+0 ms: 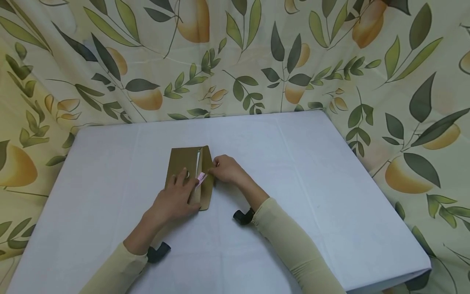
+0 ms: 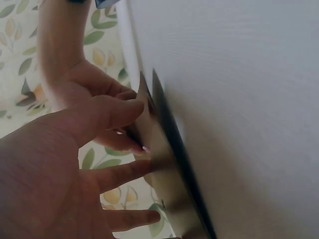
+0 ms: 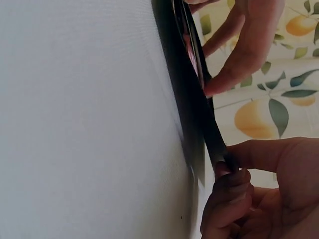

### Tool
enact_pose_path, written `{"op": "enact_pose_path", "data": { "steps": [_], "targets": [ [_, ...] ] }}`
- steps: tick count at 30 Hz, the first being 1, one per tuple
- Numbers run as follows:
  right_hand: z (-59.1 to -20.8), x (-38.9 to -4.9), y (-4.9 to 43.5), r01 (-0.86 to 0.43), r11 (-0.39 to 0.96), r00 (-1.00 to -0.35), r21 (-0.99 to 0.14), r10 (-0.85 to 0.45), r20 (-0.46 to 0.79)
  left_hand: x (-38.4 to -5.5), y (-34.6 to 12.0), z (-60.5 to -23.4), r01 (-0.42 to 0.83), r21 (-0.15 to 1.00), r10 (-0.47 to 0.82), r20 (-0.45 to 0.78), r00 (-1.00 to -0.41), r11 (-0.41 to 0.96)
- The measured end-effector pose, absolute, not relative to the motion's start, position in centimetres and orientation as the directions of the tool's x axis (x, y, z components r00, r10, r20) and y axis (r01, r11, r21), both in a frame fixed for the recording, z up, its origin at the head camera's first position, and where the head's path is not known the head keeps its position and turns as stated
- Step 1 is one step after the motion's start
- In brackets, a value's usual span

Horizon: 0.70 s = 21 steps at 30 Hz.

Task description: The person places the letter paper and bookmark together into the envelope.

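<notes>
A brown paper envelope [image 1: 183,159] lies flat on the table, its long flap [image 1: 207,196] folded out to the right. My left hand [image 1: 176,200] rests on the envelope's lower left part, fingers spread; in the left wrist view its thumb touches the paper edge. At the flap's right edge, my right hand [image 1: 227,169] pinches the flap between thumb and fingers, as the right wrist view also shows. A small pink-and-white printed piece [image 1: 201,177] shows at the envelope's opening, its kind unclear. A thin pale strip [image 1: 198,161] runs along that opening.
A white cloth covers the table [image 1: 293,171]. Behind it and at the sides hangs a curtain [image 1: 279,61] printed with leaves and fruit. Each wrist carries a black camera mount, one at the left wrist [image 1: 158,252] and another at the right wrist [image 1: 243,217].
</notes>
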State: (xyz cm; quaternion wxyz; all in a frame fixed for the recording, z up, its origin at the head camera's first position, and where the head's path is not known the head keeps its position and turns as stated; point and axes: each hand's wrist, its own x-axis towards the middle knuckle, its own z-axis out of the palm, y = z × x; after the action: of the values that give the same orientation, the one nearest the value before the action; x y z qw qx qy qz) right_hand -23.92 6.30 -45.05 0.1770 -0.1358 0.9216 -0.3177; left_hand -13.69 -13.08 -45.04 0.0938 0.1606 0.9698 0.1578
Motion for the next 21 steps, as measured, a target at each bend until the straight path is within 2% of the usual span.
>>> {"op": "enact_pose_path", "data": {
  "steps": [3, 11, 18, 21],
  "targets": [
    [-44.9, -23.9, 6.5, -0.143, 0.753, -0.906, -0.643, -0.361, -0.22, -13.7, -13.0, -44.7, 0.287, 0.345, 0.348, -0.13, -0.928, 0.894],
    [-45.0, -23.7, 6.2, -0.111, 0.74, -0.918, -0.663, -0.332, -0.216, -14.6, -14.7, -44.3, 0.217, 0.491, 0.295, -0.086, -0.952, 0.844],
    [-44.7, -23.0, 5.4, -0.088, 0.668, -0.918, -0.739, -0.342, -0.2, -15.4, -15.7, -45.3, 0.224, 0.468, 0.285, -0.064, -0.956, 0.855],
    [-44.6, -22.9, 5.2, -0.107, 0.677, -0.921, -0.728, -0.344, -0.184, -15.5, -15.7, -45.4, 0.263, 0.43, 0.315, -0.053, -0.947, 0.864]
  ]
}}
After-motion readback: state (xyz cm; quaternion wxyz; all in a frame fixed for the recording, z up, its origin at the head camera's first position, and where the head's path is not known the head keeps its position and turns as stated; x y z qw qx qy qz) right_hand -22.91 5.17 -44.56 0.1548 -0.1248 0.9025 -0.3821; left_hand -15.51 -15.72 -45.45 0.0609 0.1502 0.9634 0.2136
